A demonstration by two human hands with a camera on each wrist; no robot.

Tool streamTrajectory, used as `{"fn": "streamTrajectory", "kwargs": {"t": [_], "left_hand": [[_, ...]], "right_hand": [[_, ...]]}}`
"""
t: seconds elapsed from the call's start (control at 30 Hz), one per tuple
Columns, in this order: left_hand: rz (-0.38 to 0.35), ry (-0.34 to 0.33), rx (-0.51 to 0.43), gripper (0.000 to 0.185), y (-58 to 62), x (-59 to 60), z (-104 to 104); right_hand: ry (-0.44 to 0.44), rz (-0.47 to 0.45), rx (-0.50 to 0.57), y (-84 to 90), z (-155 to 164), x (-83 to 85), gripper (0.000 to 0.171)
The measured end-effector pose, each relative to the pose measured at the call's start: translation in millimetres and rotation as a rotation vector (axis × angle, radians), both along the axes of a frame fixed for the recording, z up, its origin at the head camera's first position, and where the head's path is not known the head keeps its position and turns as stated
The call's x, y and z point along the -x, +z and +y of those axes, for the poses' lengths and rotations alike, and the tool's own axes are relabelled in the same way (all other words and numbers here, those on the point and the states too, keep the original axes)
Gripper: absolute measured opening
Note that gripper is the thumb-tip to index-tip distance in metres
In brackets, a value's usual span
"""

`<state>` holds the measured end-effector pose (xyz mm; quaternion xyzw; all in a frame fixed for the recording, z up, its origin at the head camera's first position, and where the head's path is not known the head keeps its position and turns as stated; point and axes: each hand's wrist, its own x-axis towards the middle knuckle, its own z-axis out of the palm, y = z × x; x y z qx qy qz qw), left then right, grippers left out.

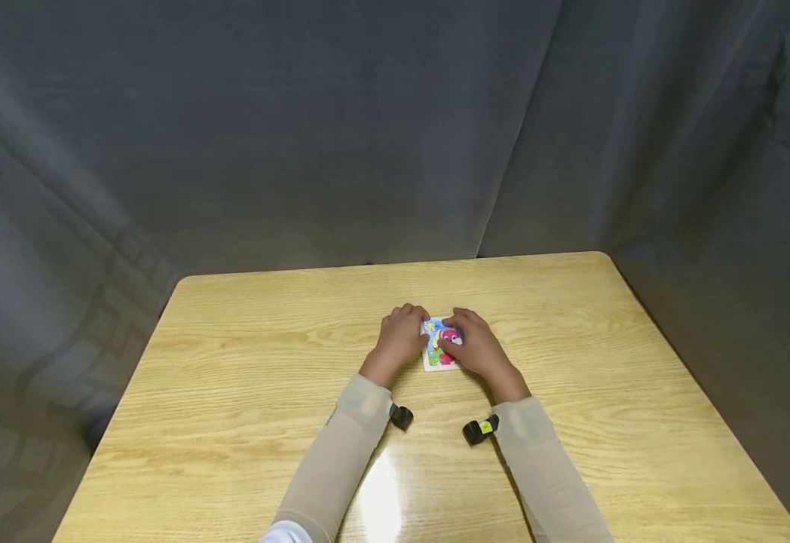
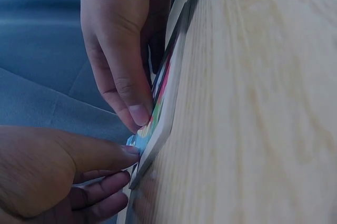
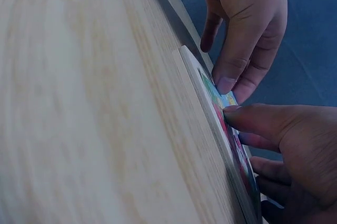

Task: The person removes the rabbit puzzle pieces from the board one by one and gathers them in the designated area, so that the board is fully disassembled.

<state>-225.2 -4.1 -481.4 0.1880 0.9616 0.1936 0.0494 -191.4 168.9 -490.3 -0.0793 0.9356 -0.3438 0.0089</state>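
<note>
A small puzzle board [image 1: 434,361] with a pale rim and a bright cartoon picture lies flat on the table. Its picture shows a pink-red figure on blue and green. At the board's left edge is my left hand [image 1: 402,334]; its thumb rests on the picture near the corner and its fingers curl beside the edge. From the right, my right hand [image 1: 479,345] covers part of the picture, holding the board with thumb and fingers. In the right wrist view, the right thumb [image 3: 234,111] touches the picture close to the left thumb [image 3: 226,84]. Separate pieces cannot be made out.
The wood-grain table [image 1: 246,392] extends around the board on all sides. A dark grey curtain [image 1: 300,136] hangs behind the table and along both sides. Each wrist wears a small black camera, one on the left [image 1: 401,416] and one on the right [image 1: 480,430].
</note>
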Motion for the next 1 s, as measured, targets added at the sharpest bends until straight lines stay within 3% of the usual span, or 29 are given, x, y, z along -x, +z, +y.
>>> {"fn": "streamTrajectory", "kwargs": {"t": [0.57,1.0], "left_hand": [[-0.060,-0.008,-0.085,0.030,0.1,0.9,-1.8],[-0.032,-0.026,-0.103,0.028,-2.1,4.4,-0.9]], "right_hand": [[-0.005,-0.016,0.008,-0.4,-2.3,0.5,0.045],[-0.006,-0.017,0.001,-2.1,-2.2,3.0,0.044]]}}
